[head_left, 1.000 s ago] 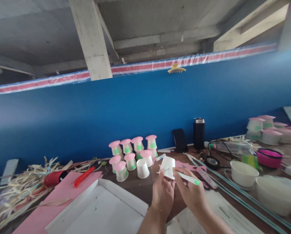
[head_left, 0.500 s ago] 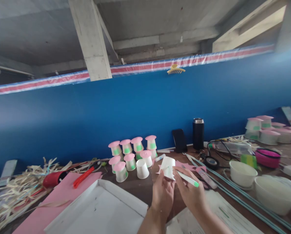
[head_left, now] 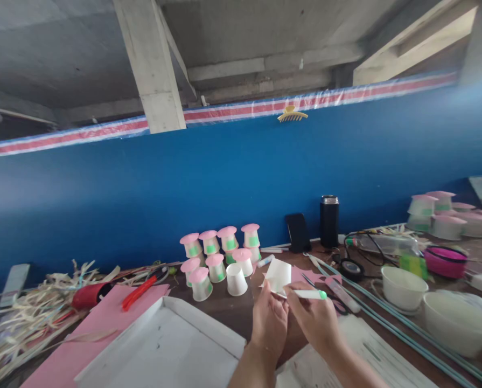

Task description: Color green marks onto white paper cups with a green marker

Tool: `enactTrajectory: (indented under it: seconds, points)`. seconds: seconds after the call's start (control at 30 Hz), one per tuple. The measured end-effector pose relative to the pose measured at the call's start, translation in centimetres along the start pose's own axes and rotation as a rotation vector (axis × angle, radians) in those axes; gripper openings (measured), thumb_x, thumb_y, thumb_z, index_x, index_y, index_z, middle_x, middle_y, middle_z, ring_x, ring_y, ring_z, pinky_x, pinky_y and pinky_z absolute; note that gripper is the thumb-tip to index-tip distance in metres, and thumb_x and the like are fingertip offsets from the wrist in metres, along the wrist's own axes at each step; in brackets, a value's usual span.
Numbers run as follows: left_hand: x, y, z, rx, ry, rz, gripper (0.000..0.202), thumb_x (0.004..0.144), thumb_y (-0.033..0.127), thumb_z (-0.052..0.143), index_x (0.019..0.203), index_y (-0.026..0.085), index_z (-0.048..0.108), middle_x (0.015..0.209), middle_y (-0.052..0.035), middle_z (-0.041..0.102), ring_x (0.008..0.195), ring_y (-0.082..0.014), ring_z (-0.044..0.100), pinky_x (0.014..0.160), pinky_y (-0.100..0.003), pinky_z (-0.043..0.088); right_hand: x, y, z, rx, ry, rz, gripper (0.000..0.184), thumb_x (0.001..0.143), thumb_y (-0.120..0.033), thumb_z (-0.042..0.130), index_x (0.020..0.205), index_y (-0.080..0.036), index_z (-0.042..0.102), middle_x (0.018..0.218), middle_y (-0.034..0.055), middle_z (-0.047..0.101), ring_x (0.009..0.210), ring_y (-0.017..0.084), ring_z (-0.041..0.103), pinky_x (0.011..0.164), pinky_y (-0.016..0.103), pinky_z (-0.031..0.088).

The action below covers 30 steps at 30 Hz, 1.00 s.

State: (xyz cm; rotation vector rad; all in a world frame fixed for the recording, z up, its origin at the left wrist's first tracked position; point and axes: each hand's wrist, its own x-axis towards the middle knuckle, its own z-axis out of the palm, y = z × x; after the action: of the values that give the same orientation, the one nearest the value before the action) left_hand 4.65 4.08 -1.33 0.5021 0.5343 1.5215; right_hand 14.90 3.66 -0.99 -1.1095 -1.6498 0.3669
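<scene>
My left hand (head_left: 270, 318) is closed on a small white paper cup (head_left: 278, 274), held tilted above the table. In my right hand (head_left: 311, 318) is a white marker (head_left: 308, 294) with a green end pointing right. Its other end meets the cup's lower edge, where my fingers hide the contact. Just left of my hands, a plain white cup (head_left: 236, 281) stands upside down. Beside it are several cups with pink paper discs on top and green patches on their sides, such as this cup (head_left: 201, 286).
A white tray (head_left: 184, 339) and pink paper (head_left: 87, 334) lie at left near shredded strips (head_left: 26, 312). Behind my hands are a phone (head_left: 298, 233) and black flask (head_left: 329, 222). Scissors (head_left: 341, 306), bowls (head_left: 404, 288) and blue-grey rods (head_left: 398, 323) occupy the right. A blue partition (head_left: 224, 178) stands behind.
The cup has turned in my left hand, so a flatter side faces me. The marker has swung from a slant to nearly level, its green end rising.
</scene>
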Motion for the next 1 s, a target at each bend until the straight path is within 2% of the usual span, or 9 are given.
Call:
enactTrajectory:
  seconds: [0.1,0.27,0.37,0.5,0.6,0.77,1.0]
  points:
    - [0.3,-0.2,-0.4,-0.094,-0.016,-0.082,0.016,0.081,0.031,0.056,0.089,0.021,0.066,0.094,-0.0047,0.07,0.106,-0.0185,0.059,0.096,-0.031,0.044,0.2,0.4,0.0,-0.05,0.101,-0.033,0.024,0.085,-0.037,0.05,0.084,-0.019,0.066,0.078,0.0027,0.069,0.068,0.016,0.065,0.064,0.023,0.05]
    - [0.5,-0.6,-0.5,-0.172,-0.044,-0.069,0.017,0.081,0.028,0.055,0.09,0.019,0.066,0.097,-0.006,0.07,0.107,-0.0183,0.059,0.098,-0.032,0.042,0.7,1.1,-0.1,-0.058,0.257,-0.152,0.022,0.083,-0.034,0.052,0.091,-0.02,0.067,0.091,0.0056,0.07,0.083,0.018,0.066,0.076,0.027,0.052]
    - [0.5,-0.7,-0.4,-0.178,-0.041,-0.058,0.018,0.08,0.029,0.057,0.09,0.017,0.065,0.099,-0.0081,0.069,0.105,-0.0193,0.06,0.096,-0.032,0.043,0.6,1.2,0.0,-0.039,0.232,-0.148,0.022,0.084,-0.032,0.051,0.093,-0.02,0.067,0.093,0.0056,0.07,0.082,0.018,0.066,0.077,0.028,0.052]
    - [0.6,-0.7,-0.7,-0.197,0.036,-0.104,0.01,0.077,0.023,0.06,0.085,0.017,0.065,0.089,-0.0058,0.07,0.093,-0.0163,0.064,0.091,-0.027,0.047,0.4,1.0,0.1,-0.064,0.151,-0.115,0.02,0.084,-0.034,0.051,0.087,-0.021,0.067,0.084,0.0036,0.071,0.075,0.017,0.067,0.07,0.027,0.054]
    - [0.8,-0.8,-0.8,-0.202,0.037,-0.103,0.012,0.078,0.024,0.06,0.086,0.016,0.065,0.088,-0.0061,0.07,0.091,-0.016,0.065,0.091,-0.028,0.047,0.4,0.8,0.1,-0.086,0.188,-0.155,0.019,0.084,-0.033,0.052,0.088,-0.021,0.067,0.085,0.0043,0.071,0.078,0.018,0.067,0.071,0.027,0.053]
    - [0.7,-0.9,-0.4,-0.181,-0.02,-0.055,0.02,0.079,0.026,0.057,0.095,0.016,0.064,0.102,-0.0104,0.068,0.102,-0.0196,0.062,0.093,-0.031,0.046,0.6,0.9,0.1,-0.086,0.276,-0.212,0.02,0.084,-0.031,0.052,0.093,-0.02,0.067,0.092,0.0067,0.07,0.085,0.019,0.066,0.076,0.03,0.053]
    - [0.8,-1.0,-0.9,-0.164,0.043,-0.085,0.017,0.077,0.025,0.06,0.091,0.018,0.064,0.099,-0.0081,0.069,0.1,-0.0181,0.063,0.089,-0.029,0.047,0.6,1.0,0.2,-0.076,0.227,-0.223,0.016,0.084,-0.029,0.054,0.089,-0.02,0.066,0.087,0.0045,0.07,0.079,0.017,0.066,0.072,0.027,0.053]
